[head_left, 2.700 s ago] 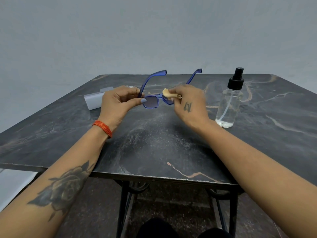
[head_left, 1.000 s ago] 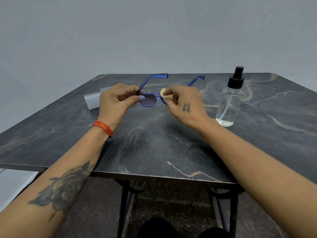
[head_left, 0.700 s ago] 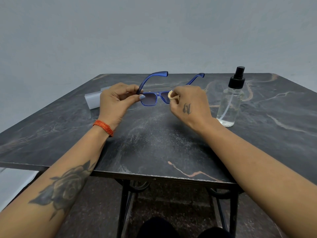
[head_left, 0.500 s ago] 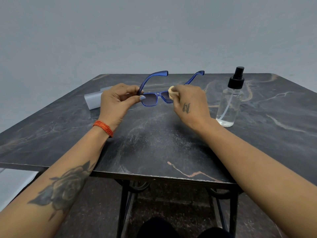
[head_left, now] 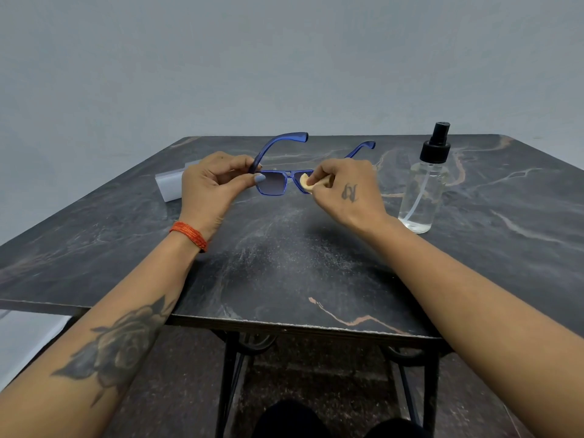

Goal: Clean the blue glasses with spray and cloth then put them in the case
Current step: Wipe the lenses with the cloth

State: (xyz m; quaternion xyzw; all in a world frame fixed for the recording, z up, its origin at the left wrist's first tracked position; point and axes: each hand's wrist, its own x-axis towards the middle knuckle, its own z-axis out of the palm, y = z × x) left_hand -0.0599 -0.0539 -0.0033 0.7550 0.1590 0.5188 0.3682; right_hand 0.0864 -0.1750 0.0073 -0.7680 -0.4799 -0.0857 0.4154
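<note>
The left hand (head_left: 215, 184) is pinching the glasses (head_left: 273, 184) at the hinge corner, thumb and fingers curled round the frame, and is holding them in the air above the table (head_left: 284, 263) with both temples open and pointing away. The right hand (head_left: 343, 188) is pinching a small tan cloth (head_left: 306, 181) against the right lens, fingers curled round it. The case (head_left: 169, 188) is lying on the table just behind the left hand, partly hidden by it; I cannot tell whether it is open. The spray (head_left: 422, 191) is standing upright close beside the right wrist. The risks, as I judge them: since only one corner is being held, hard rubbing on the far lens is likely to twist the frame or strain the hinge; a wide wiping stroke or a pull-back of the right arm could knock the bottle over; and the small cloth could slip, leaving fingertips smearing the lens.
</note>
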